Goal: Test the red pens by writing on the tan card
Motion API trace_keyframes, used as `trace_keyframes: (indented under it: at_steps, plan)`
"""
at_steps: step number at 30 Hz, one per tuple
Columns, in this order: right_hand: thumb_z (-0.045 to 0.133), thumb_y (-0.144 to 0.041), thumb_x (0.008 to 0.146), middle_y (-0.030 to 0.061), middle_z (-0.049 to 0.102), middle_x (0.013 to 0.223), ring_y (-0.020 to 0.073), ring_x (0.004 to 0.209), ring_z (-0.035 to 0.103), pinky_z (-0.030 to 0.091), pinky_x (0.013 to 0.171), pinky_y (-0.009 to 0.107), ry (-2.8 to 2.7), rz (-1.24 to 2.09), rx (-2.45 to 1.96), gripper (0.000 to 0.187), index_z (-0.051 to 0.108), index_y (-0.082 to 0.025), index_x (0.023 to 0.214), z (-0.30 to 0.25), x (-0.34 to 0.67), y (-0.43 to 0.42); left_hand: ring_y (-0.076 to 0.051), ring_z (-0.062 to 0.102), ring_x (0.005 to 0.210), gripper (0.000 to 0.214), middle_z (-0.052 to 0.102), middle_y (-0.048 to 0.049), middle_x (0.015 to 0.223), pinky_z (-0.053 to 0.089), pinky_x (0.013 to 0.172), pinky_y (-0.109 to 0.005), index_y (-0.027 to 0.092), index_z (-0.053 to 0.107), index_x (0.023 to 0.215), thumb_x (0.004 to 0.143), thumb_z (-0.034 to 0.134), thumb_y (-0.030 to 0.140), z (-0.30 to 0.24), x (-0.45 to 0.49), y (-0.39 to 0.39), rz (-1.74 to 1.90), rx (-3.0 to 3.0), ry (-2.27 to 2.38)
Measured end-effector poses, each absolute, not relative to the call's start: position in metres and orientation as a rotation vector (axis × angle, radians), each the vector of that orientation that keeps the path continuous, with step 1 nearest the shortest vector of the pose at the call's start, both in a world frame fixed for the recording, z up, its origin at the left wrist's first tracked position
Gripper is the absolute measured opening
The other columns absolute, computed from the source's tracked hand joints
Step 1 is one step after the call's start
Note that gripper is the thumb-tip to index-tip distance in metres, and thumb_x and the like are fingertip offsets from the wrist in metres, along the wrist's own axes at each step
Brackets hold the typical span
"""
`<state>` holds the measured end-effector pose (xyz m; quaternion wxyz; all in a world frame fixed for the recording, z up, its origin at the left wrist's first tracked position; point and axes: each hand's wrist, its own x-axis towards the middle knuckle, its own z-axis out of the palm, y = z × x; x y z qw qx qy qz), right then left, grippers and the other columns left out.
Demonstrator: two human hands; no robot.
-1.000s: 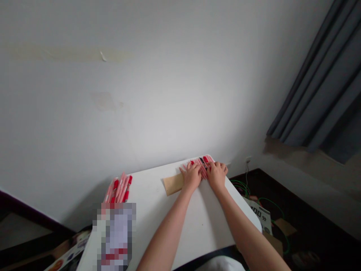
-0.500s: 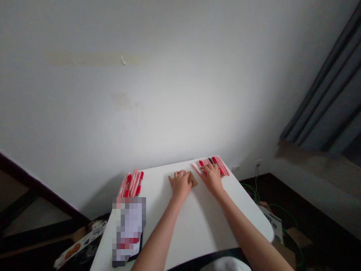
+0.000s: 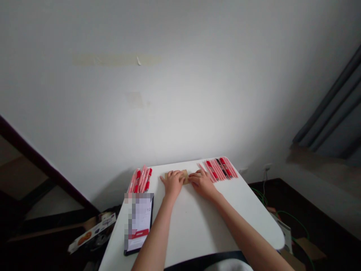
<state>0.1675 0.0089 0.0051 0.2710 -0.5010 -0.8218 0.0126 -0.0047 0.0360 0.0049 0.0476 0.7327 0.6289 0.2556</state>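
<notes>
My left hand (image 3: 172, 181) and my right hand (image 3: 200, 181) both rest on a small brown paper piece (image 3: 184, 174) at the far side of the white table (image 3: 203, 226). Only a strip of it shows between the hands, whose fingers curl over its ends. To the right of my right hand, several pink and red pens (image 3: 220, 169) lie in a row. Left of my left hand sits a second bunch of pink and red pens (image 3: 141, 180).
A dark tablet or phone (image 3: 139, 223) with a lit screen lies near the table's left front edge. A printed box (image 3: 91, 233) lies on the floor at left. Green cables (image 3: 293, 222) and a cardboard box are on the floor at right. A grey curtain (image 3: 332, 113) hangs at right.
Both hands left the right-hand pens and moved left onto the brown paper piece. The view has swung to the left.
</notes>
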Motion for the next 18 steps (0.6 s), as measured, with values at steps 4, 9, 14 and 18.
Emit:
trace_keyframes:
  at_steps: [4, 9, 14, 18]
  plan:
    - [0.049, -0.023, 0.091, 0.0004, 0.066, 0.120, 0.0225, 0.111, 0.046, 0.032, 0.098, 0.041, -2.250, 0.019, -1.391, 0.031, 0.066, -0.031, 0.116, 0.005, 0.165, 0.013, -0.029, 0.045, 0.125, 0.027, 0.063, -0.0035, 0.126, 0.014, 0.106, -0.075, 0.034, 0.066, 0.110, 0.086, 0.055, 0.030, 0.001, -0.003, 0.043, 0.768, 2.222, 1.910]
    - [0.046, -0.028, 0.094, 0.0021, 0.067, 0.119, 0.0232, 0.111, 0.047, 0.028, 0.100, 0.043, -2.238, -0.059, -1.491, 0.028, 0.070, -0.030, 0.106, 0.007, 0.162, 0.022, -0.028, 0.042, 0.130, 0.029, 0.060, -0.0039, 0.131, 0.014, 0.106, -0.075, 0.034, 0.063, 0.114, 0.089, 0.049, 0.029, -0.002, -0.004, 0.047, 0.801, 2.244, 1.926]
    - [0.044, -0.030, 0.094, 0.0015, 0.069, 0.114, 0.0250, 0.112, 0.048, 0.026, 0.100, 0.046, -2.129, -0.121, -1.606, 0.028, 0.072, -0.029, 0.098, 0.008, 0.159, 0.024, -0.025, 0.040, 0.131, 0.030, 0.058, -0.0056, 0.133, 0.016, 0.107, -0.073, 0.031, 0.061, 0.116, 0.089, 0.048, 0.028, -0.002, -0.007, 0.045, 0.841, 2.232, 1.971]
    - [0.044, -0.028, 0.094, 0.0016, 0.069, 0.113, 0.0243, 0.111, 0.049, 0.026, 0.100, 0.045, -2.093, -0.152, -1.617, 0.028, 0.071, -0.028, 0.098, 0.007, 0.158, 0.022, -0.025, 0.041, 0.130, 0.030, 0.057, -0.0065, 0.133, 0.019, 0.108, -0.070, 0.030, 0.061, 0.116, 0.090, 0.046, 0.028, -0.001, -0.006, 0.044, 0.835, 2.224, 1.993]
